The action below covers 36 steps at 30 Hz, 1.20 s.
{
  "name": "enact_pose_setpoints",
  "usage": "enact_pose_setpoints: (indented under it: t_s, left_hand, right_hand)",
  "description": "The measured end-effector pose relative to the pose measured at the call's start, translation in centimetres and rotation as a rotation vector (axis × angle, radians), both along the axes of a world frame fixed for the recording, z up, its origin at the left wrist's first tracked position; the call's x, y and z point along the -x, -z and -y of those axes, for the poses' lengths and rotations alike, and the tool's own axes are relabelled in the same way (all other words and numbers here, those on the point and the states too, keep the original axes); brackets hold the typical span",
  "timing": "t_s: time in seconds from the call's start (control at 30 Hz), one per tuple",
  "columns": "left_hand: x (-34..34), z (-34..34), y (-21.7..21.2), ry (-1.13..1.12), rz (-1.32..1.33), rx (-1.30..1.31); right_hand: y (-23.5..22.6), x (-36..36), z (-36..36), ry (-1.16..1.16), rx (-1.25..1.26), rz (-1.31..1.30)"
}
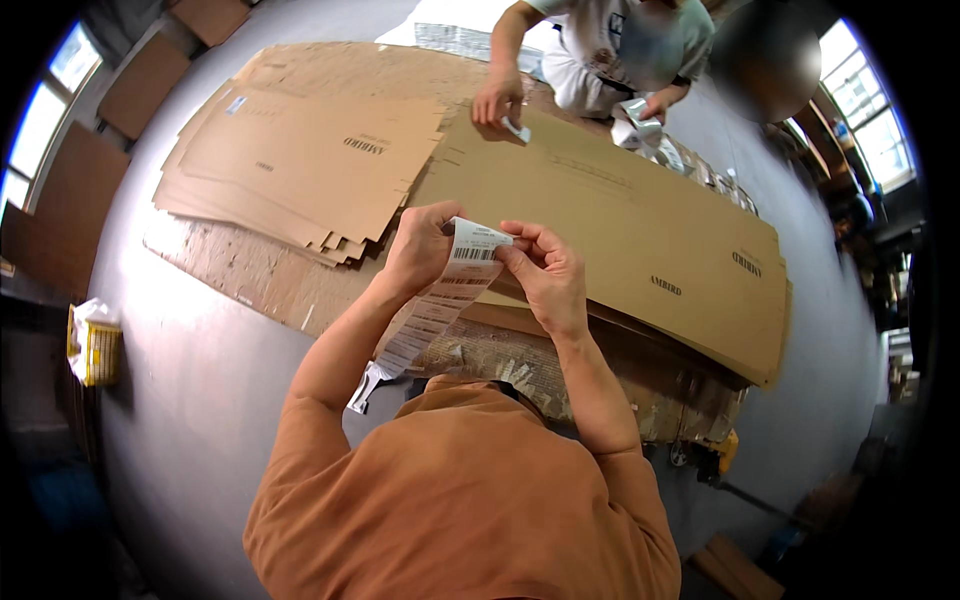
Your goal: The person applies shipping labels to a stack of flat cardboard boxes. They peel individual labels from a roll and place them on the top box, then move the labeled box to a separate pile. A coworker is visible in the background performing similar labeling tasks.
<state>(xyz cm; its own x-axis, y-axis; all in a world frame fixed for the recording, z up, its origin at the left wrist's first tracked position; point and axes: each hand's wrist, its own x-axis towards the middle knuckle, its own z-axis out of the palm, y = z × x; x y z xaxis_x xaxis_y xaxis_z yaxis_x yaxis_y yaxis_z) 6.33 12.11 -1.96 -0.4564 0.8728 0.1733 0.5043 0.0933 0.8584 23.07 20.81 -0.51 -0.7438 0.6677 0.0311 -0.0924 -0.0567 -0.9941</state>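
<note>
A long strip of white barcode labels [440, 300] hangs down in front of me, over my orange shirt. My left hand [420, 245] pinches its top from the left. My right hand [545, 275] pinches the top label's right edge with thumb and fingers. Under both hands lies a large flat cardboard box blank [640, 215] on a stack. Across the stack another person's hand [498, 100] presses a small white label onto the cardboard, and that person's other hand [655, 105] holds a strip of labels [640, 125].
A second pile of flat cardboard blanks [300, 160] lies to the left, on worn brown sheets over the grey floor [200, 380]. A yellow basket with a white bag [92, 345] stands at the left. More cardboard sheets [140, 85] lean near the windows.
</note>
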Motion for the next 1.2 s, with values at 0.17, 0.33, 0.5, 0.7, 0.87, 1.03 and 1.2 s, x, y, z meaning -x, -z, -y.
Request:
enact_pose_setpoints:
  t_s: [0.17,0.33,0.5,0.7,0.87,1.03,1.2]
  left_hand:
    - [-1.2,-2.7,0.5,0.158,0.218,-0.165]
    - [-0.5,-4.3,1.1,0.132,0.207,-0.019]
    - [0.8,-5.8,2.7,0.07,0.116,0.081]
    - [2.4,-6.9,8.0,-0.099,-0.112,0.196]
    - [1.0,-7.0,8.7,-0.111,-0.236,0.16]
    - [0.9,-6.9,9.0,-0.123,-0.289,0.095]
    - [0.8,-6.9,9.0,-0.147,-0.276,0.079]
  right_hand:
    - [0.4,-0.8,-2.2,0.035,0.049,0.03]
    - [1.2,-0.2,-3.3,0.102,0.02,0.064]
    - [3.0,1.1,-5.2,0.242,-0.402,0.101]
    - [3.6,2.6,-11.1,0.259,-0.123,0.257]
    - [6.6,6.2,-17.5,0.245,-0.003,0.352]
    - [10.1,10.9,-19.9,0.21,-0.038,0.454]
    - [11.9,12.8,-21.0,0.257,-0.174,0.541]
